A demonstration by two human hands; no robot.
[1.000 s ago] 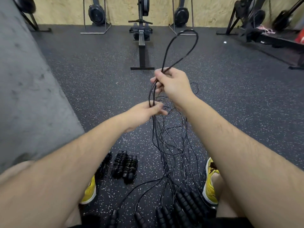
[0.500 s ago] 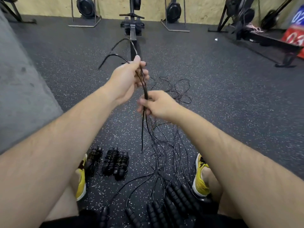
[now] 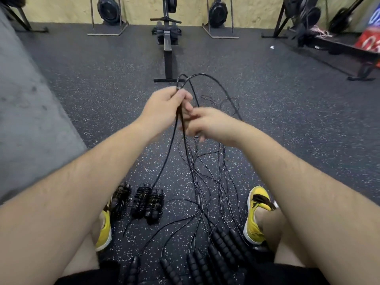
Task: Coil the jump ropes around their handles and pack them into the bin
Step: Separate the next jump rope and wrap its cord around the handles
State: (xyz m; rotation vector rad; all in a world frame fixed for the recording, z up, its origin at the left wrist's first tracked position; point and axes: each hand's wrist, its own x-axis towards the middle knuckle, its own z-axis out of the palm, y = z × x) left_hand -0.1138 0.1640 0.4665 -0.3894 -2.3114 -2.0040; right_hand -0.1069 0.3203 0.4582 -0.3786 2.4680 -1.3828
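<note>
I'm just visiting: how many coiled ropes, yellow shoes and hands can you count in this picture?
Coiled ropes: 3
Yellow shoes: 2
Hands: 2, the left hand gripping a rope, and the right hand
Total: 7

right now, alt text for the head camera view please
A person's left hand grips a looped black jump rope above a gym floor; the blurred right hand meets it just below. Three coiled ropes lie by the left yellow shoe, loose handles nearer the camera.
</note>
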